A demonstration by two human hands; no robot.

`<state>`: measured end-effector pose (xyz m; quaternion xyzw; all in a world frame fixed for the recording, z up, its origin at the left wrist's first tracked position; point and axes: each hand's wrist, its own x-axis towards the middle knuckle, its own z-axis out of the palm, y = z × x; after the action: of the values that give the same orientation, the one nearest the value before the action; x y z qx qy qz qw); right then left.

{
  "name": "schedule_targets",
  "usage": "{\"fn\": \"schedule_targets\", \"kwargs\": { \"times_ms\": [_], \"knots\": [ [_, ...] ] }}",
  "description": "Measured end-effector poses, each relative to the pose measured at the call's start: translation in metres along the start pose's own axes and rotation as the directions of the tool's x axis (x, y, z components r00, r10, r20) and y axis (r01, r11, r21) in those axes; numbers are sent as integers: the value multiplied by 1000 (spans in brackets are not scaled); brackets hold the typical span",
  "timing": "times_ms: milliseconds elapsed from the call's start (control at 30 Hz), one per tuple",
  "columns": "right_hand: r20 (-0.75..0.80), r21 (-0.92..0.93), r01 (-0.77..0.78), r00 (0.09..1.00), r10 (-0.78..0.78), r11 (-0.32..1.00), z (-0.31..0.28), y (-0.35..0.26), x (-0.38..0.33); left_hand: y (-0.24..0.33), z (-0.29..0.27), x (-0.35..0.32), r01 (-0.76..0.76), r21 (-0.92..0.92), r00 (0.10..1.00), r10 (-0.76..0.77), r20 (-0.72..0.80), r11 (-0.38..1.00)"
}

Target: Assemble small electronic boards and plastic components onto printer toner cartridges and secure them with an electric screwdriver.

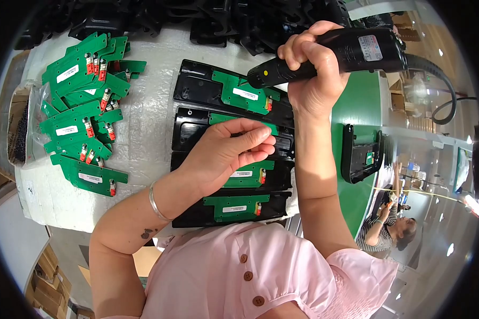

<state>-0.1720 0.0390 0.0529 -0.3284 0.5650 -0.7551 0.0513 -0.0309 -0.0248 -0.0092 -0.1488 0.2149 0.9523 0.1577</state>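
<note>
A black electric screwdriver (351, 50) lies nearly level in my right hand (319, 74), whose fingers wrap round its body. Its bit points left and meets the upper edge of a green circuit board (245, 94) in the farthest black plastic housing (194, 80). Over the second housing (188, 127) hovers my left hand (223, 151), thumb and fingers pinched together; anything between them is too small to make out. Partly behind that hand is the second housing's green board (218, 118). Nearer to me, a third board (242, 174) and a fourth board (234, 209) sit in their own black housings.
Loose green boards with red-and-white connectors form a pile (72, 127) at left, beside an open box (18, 125). Black plastic parts (239, 24) crowd the far edge. A cable (447, 80) trails from the screwdriver. At right, another housing (351, 154) rests on a green surface; a person (383, 228) works beyond.
</note>
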Motion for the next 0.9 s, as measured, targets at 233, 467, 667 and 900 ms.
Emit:
{"fn": "schedule_targets", "kwargs": {
  "times_ms": [233,467,667,900],
  "knots": [
    [75,-68,11,997,-6,998,2,3,1,0,-3,-1,-21,-82,1000,20,-13,996],
    [107,-23,-19,994,21,1000,9,3,3,2,-6,1,-36,-172,999,32,-23,984],
    [73,209,34,996,-51,977,4,-18,0,6,-7,3,-134,-291,985,96,-143,947],
    [378,284,-3,920,-109,959,0,-85,-28,6,-9,1,-122,-355,991,93,-98,927]
  ]
}}
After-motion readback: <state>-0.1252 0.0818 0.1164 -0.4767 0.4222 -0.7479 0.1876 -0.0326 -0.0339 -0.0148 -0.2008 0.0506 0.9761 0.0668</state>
